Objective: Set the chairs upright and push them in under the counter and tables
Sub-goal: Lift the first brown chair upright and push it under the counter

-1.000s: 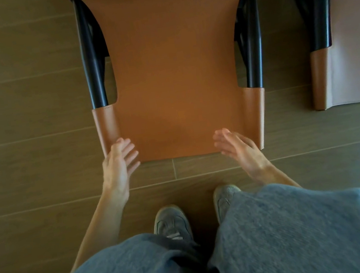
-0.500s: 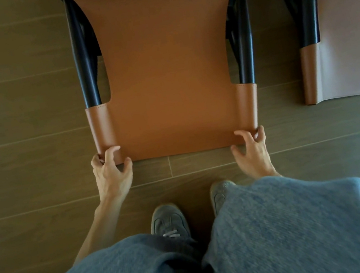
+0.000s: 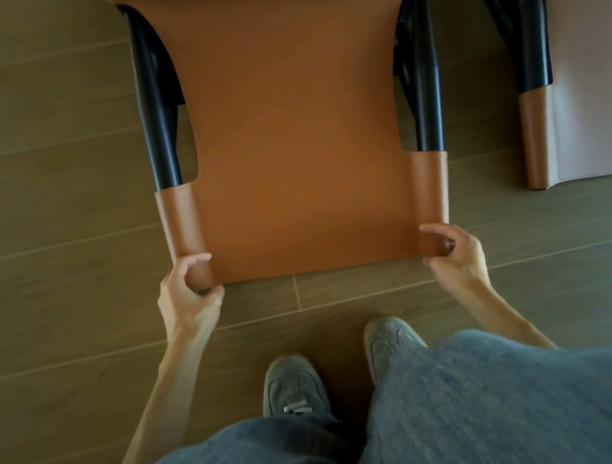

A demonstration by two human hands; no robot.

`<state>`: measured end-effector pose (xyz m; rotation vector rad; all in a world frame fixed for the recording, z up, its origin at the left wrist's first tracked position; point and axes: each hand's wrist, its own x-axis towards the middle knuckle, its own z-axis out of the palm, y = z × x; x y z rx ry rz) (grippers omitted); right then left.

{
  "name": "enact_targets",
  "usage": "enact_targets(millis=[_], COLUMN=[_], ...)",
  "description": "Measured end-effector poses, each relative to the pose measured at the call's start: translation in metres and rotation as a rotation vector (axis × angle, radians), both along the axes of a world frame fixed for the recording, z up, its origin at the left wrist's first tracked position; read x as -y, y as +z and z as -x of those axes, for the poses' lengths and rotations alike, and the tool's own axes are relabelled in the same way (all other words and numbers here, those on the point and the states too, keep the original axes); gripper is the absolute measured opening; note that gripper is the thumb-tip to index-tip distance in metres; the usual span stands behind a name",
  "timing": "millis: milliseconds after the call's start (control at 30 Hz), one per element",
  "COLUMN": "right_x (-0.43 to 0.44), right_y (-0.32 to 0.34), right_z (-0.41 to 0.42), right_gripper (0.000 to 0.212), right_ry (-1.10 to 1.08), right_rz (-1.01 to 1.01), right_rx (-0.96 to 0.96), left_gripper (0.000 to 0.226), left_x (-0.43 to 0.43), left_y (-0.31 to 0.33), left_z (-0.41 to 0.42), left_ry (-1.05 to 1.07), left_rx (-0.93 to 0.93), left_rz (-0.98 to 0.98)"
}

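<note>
- One tan leather chair [image 3: 296, 133] is stretching away from the person across the wood-look floor [image 3: 24, 156], with the end edge of its leather panel lying nearest the person; whether that edge is touching the floor cannot be told.
- Two black frame tubes are showing on this chair, one [image 3: 154, 107] along its left side and one [image 3: 420, 65] along its right, each running into a stitched leather sleeve at the near corners.
- Two bare hands are working on it: the left hand [image 3: 186, 295] is gripping the chair's near left corner, fingers curled over the sleeve and thumb under the edge.
- The right hand [image 3: 456, 252] is gripping the near right corner in the same way, fingers curled round the sleeve.
- A second chair [image 3: 598, 65], paler, with a tan sleeve and black tubes, is lying just to the right of the tan chair, cut off by the frame.
- Two grey shoes [image 3: 292, 386] are standing just short of the tan chair's near edge, between the two arms, under grey trousers [image 3: 484, 404].
</note>
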<state>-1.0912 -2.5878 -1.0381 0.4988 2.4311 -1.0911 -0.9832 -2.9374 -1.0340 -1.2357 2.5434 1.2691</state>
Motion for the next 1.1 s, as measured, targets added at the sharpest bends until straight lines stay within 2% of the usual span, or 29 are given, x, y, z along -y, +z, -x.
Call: enact_targets(millis=[133,233,433,633,767,867,967,1100], right_x=[-0.004,-0.008,0.000,0.008,0.018,0.026,0.035,0.046], right_y=[0.026,0.069,0.203,0.328,0.392,0.434,0.471,0.517], right_z=[-0.001,0.000,0.029,0.087,0.125,0.157,0.185,0.221], right_gripper=[0.057,0.058,0.072,0.066,0.062,0.060,0.060,0.065], right_ry=[-0.084,-0.087,-0.071,-0.074,-0.065,-0.066,-0.082,-0.061], right_rz=[0.047,0.080,0.161,0.190,0.222,0.223,0.241,0.205], right_rx=[-0.094,-0.190,-0.296,-0.281,-0.302,-0.324,-0.342,-0.370], left_gripper=[0.059,0.059,0.055,0.053,0.047,0.061,0.071,0.067], left_x=[0.002,0.002,0.003,0.012,0.022,0.023,-0.002,-0.027], left_y=[0.028,0.073,0.198,0.308,0.370,0.413,0.449,0.492], left_z=[-0.004,-0.003,0.030,0.085,0.125,0.163,0.206,0.262], left_ry=[-0.001,0.013,0.057,0.070,-0.064,-0.265,-0.515,-0.613], left_rx=[-0.095,-0.156,-0.259,-0.312,-0.364,-0.361,-0.360,-0.323], left_rz=[0.053,0.114,0.237,0.397,0.625,0.757,0.732,0.661])
